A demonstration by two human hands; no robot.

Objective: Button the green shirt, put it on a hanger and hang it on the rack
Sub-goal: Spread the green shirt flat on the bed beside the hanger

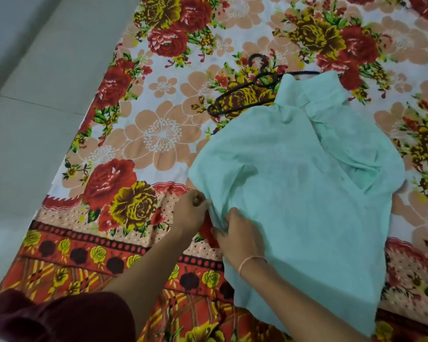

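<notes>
Left hand [192, 212] pinching shirt [299, 183] edge, fingers curled; right hand [239, 233] gripping same edge just beside it. Hanger [260, 79] lying beyond hands, partly under collar.

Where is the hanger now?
The black hanger lies on the floral sheet in the upper middle of the head view, one side tucked under the green shirt's collar.
</notes>
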